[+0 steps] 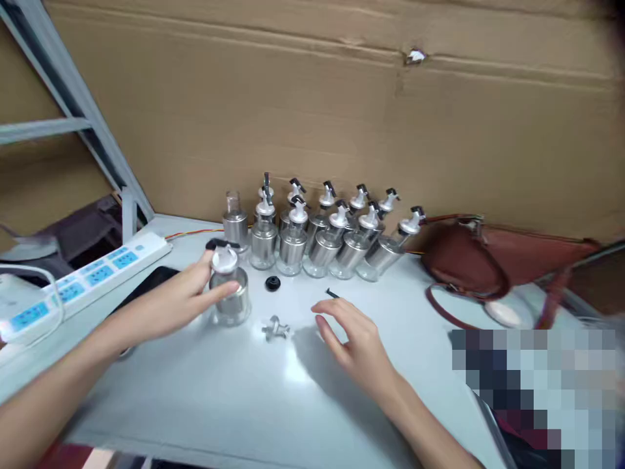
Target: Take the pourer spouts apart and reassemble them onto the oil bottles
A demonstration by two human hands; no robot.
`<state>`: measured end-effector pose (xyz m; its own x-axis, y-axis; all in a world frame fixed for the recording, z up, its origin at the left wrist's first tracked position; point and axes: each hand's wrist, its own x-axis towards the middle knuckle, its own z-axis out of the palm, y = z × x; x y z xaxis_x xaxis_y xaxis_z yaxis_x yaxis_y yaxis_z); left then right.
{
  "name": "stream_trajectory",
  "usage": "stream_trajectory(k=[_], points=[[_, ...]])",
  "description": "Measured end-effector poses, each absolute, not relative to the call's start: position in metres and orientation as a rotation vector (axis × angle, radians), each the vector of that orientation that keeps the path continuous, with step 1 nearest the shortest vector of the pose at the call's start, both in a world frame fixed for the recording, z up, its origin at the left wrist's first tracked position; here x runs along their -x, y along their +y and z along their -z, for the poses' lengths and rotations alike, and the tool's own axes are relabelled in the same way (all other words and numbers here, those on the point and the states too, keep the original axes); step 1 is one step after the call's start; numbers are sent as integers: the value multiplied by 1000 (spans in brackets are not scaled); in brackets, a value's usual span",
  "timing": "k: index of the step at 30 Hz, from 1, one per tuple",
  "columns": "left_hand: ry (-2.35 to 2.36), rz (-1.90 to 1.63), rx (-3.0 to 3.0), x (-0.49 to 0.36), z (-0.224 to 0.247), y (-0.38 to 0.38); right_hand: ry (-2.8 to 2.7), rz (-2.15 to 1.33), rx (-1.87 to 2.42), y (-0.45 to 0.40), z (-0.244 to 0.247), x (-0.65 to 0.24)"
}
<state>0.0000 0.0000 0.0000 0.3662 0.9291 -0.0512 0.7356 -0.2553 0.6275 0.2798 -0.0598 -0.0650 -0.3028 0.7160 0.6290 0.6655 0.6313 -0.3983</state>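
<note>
My left hand (180,296) is wrapped round a glass bottle with a metal sleeve (233,303), its thumb across the front and the other fingers partly hidden. The bottle stands upright, topped by a white pourer cap with a black spout lever. Over the table, my right hand (354,335) is held with thumb and fingers apart and nothing between them. Just beyond its fingertips lies a small thin black part (333,294). Between my hands is a small clear or grey plastic fitting (276,328). A round black cap (273,283) lies right of the held bottle.
Several similar bottles (326,251) with pourers stand in rows at the back; one bottle (235,218) there has a bare neck. At left are a power strip (97,273) and a dark phone (146,286). A brown bag (463,260) sits right, before a cardboard wall (293,98).
</note>
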Motion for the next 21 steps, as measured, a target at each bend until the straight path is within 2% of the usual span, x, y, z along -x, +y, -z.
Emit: stream_trajectory(k=[8, 12, 17, 21], points=[[964, -359, -2112, -8, -2, -55, -1955, -84, 1033, -63, 57, -274], [666, -519, -2032, -27, 11, -57, -1907, -97, 988, -66, 51, -271], [445, -810, -1982, -53, 19, -53, -1818, -343, 822, -73, 40, -269], [423, -736, -1855, -67, 14, -50, -1961, -467, 686, -78, 7, -267]])
